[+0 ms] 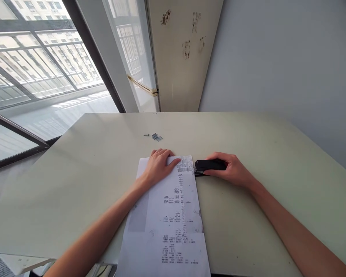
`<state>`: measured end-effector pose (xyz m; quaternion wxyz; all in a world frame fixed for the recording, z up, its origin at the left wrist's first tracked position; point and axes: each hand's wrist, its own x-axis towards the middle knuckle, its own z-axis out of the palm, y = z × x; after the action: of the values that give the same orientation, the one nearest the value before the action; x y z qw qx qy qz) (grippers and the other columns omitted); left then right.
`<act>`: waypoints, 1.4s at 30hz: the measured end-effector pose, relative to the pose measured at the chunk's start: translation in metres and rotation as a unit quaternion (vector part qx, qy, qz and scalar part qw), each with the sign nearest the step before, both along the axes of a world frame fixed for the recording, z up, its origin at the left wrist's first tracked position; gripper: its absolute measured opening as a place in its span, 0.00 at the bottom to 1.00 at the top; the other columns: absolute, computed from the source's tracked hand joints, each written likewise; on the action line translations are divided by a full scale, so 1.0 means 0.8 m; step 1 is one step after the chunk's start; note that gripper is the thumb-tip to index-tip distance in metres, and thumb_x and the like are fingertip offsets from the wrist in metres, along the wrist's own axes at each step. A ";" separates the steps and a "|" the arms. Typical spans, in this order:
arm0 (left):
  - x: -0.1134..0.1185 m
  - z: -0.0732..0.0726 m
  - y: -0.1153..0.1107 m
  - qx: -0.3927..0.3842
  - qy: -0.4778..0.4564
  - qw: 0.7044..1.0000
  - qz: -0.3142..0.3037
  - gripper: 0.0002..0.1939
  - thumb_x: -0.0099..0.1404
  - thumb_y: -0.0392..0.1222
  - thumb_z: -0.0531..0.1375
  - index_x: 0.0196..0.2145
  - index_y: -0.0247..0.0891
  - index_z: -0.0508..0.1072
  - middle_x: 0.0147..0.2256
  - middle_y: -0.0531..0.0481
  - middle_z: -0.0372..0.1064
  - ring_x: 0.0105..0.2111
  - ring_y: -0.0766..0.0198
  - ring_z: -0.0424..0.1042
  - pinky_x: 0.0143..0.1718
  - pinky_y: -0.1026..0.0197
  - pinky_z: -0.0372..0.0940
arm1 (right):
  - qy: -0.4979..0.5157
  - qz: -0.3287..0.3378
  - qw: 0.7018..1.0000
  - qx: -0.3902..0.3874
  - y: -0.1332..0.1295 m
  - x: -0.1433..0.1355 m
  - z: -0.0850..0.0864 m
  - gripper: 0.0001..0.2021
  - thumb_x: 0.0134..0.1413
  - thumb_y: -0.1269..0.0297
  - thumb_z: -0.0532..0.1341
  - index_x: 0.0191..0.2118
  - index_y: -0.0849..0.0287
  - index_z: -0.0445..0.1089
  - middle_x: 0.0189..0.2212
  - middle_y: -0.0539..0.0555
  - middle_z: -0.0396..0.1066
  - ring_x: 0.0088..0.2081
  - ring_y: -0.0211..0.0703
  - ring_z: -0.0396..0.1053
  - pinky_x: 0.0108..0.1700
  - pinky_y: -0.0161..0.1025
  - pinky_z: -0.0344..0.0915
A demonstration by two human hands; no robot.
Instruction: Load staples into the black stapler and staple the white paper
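Observation:
A long printed paper (pixel 173 215) lies on the pale table, its near end running out of the bottom of the view. My left hand (pixel 160 163) rests on the paper's far end, fingers apart and bent over the far edge. A black stapler (pixel 210 165) stands at the paper's right edge, near the far right corner. Around its right end, my right hand (pixel 229 167) is closed, thumb on the near side and fingers on the far side. Whether the stapler's jaws overlap the paper is hard to tell.
Several small strips of staples (pixel 157 137) lie beyond the paper on the table (pixel 262 142). Behind the table stand a fridge-like cabinet (pixel 178 77) and a grey wall. A large window is at the left. Papers show low at the bottom left.

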<state>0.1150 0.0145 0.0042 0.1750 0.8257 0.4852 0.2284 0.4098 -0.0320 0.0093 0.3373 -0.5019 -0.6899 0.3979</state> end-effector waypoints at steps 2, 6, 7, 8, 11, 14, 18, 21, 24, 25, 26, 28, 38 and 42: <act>0.003 -0.001 -0.001 0.003 -0.001 1.000 0.007 0.15 0.75 0.55 0.59 0.36 0.42 0.71 0.37 0.51 0.75 0.41 0.55 0.74 0.55 0.45 0.60 | -0.006 -0.006 1.000 0.001 -0.001 -0.002 0.000 0.21 0.49 0.42 0.74 0.42 0.51 0.78 0.40 0.53 0.81 0.41 0.54 0.76 0.44 0.49 0.73; 0.006 0.002 -0.005 0.014 -0.023 0.999 0.021 0.12 0.76 0.53 0.57 0.44 0.42 0.71 0.44 0.47 0.74 0.48 0.52 0.72 0.58 0.44 0.61 | -0.021 -0.007 1.000 -0.005 -0.004 -0.003 0.005 0.22 0.48 0.41 0.74 0.42 0.51 0.77 0.39 0.54 0.80 0.40 0.54 0.76 0.43 0.50 0.73; 0.005 0.005 -0.008 0.020 -0.033 0.999 0.016 0.12 0.76 0.52 0.57 0.47 0.42 0.71 0.47 0.46 0.73 0.51 0.52 0.71 0.59 0.44 0.61 | -0.023 -0.001 1.000 -0.012 -0.004 -0.003 0.006 0.22 0.48 0.41 0.74 0.42 0.51 0.77 0.40 0.54 0.81 0.41 0.54 0.76 0.44 0.50 0.73; 0.003 0.008 -0.012 0.024 -0.043 0.999 0.004 0.12 0.76 0.52 0.57 0.49 0.43 0.70 0.50 0.45 0.71 0.54 0.51 0.69 0.60 0.44 0.62 | -0.024 0.004 1.000 -0.019 -0.004 -0.002 0.008 0.23 0.49 0.40 0.73 0.43 0.50 0.78 0.41 0.54 0.81 0.42 0.55 0.76 0.44 0.50 0.74; -0.005 0.019 -0.030 0.017 -0.056 0.995 -0.085 0.13 0.77 0.52 0.57 0.52 0.44 0.71 0.55 0.44 0.69 0.58 0.50 0.66 0.62 0.43 0.64 | -0.008 -0.010 0.999 -0.036 -0.003 0.001 0.013 0.23 0.57 0.36 0.67 0.45 0.50 0.78 0.45 0.55 0.80 0.46 0.54 0.76 0.49 0.49 0.74; -0.014 0.022 -0.052 0.006 -0.034 0.981 -0.188 0.17 0.74 0.55 0.61 0.55 0.46 0.72 0.62 0.41 0.65 0.65 0.46 0.62 0.65 0.39 0.62 | 0.014 -0.054 0.996 -0.067 -0.001 -0.002 0.019 0.25 0.65 0.34 0.57 0.44 0.50 0.79 0.48 0.55 0.80 0.52 0.54 0.76 0.57 0.49 0.71; -0.013 0.014 -0.073 0.017 0.010 0.966 -0.257 0.30 0.70 0.62 0.64 0.63 0.48 0.71 0.74 0.40 0.49 0.73 0.35 0.46 0.70 0.31 0.53 | 0.006 -0.091 0.989 -0.117 0.005 -0.013 0.025 0.27 0.66 0.33 0.54 0.42 0.51 0.78 0.51 0.57 0.80 0.55 0.56 0.75 0.61 0.50 0.68; -0.008 0.006 -0.078 0.023 0.019 0.962 -0.272 0.32 0.70 0.64 0.62 0.66 0.52 0.69 0.76 0.44 0.44 0.75 0.34 0.41 0.72 0.29 0.47 | -0.036 -0.107 0.988 -0.105 0.013 -0.023 0.025 0.29 0.66 0.32 0.54 0.42 0.53 0.78 0.50 0.58 0.80 0.54 0.57 0.75 0.58 0.51 0.69; -0.004 0.001 -0.079 0.029 0.017 0.962 -0.271 0.32 0.71 0.64 0.61 0.67 0.52 0.69 0.76 0.45 0.43 0.75 0.35 0.41 0.73 0.29 0.44 | -0.106 -0.110 0.986 -0.064 0.024 -0.032 0.021 0.29 0.67 0.32 0.52 0.43 0.51 0.78 0.49 0.56 0.80 0.54 0.57 0.75 0.56 0.50 0.69; -0.004 -0.001 -0.079 0.031 0.017 0.962 -0.271 0.32 0.71 0.64 0.61 0.67 0.51 0.69 0.76 0.44 0.42 0.75 0.35 0.40 0.73 0.30 0.44 | -0.127 -0.106 0.985 -0.045 0.027 -0.034 0.019 0.29 0.67 0.32 0.51 0.43 0.50 0.78 0.49 0.55 0.80 0.54 0.57 0.74 0.55 0.50 0.69; -0.003 -0.003 -0.079 0.031 0.017 0.962 -0.270 0.32 0.71 0.64 0.62 0.67 0.50 0.69 0.76 0.44 0.42 0.75 0.35 0.40 0.73 0.30 0.44 | -0.144 -0.102 0.984 -0.025 0.030 -0.036 0.017 0.28 0.67 0.32 0.51 0.44 0.49 0.78 0.49 0.55 0.80 0.54 0.56 0.74 0.54 0.50 0.69; -0.003 -0.006 -0.078 0.030 0.018 0.962 -0.270 0.33 0.70 0.64 0.62 0.67 0.49 0.69 0.76 0.44 0.40 0.75 0.35 0.39 0.74 0.31 0.43 | -0.161 -0.092 0.983 0.005 0.034 -0.040 0.014 0.28 0.68 0.33 0.50 0.45 0.47 0.78 0.49 0.54 0.80 0.55 0.56 0.73 0.55 0.49 0.68; -0.003 -0.011 -0.079 0.032 0.008 0.962 -0.271 0.31 0.72 0.64 0.59 0.67 0.48 0.69 0.77 0.45 0.38 0.76 0.39 0.37 0.74 0.33 0.44 | -0.179 -0.078 0.979 -0.063 0.036 -0.055 0.015 0.30 0.69 0.33 0.50 0.55 0.48 0.76 0.66 0.53 0.69 0.72 0.57 0.58 0.74 0.55 0.49; -0.003 -0.014 -0.080 0.031 0.006 0.962 -0.270 0.31 0.73 0.63 0.60 0.67 0.48 0.69 0.77 0.45 0.37 0.76 0.38 0.36 0.75 0.34 0.43 | -0.187 -0.077 0.977 -0.070 0.031 -0.055 0.018 0.30 0.68 0.33 0.51 0.59 0.46 0.76 0.71 0.50 0.63 0.74 0.59 0.54 0.75 0.57 0.46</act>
<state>0.1125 -0.0496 -0.0068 0.2018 0.9325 0.2380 0.1820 0.3662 -0.0074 0.0240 0.1956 -0.6415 -0.6706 0.3171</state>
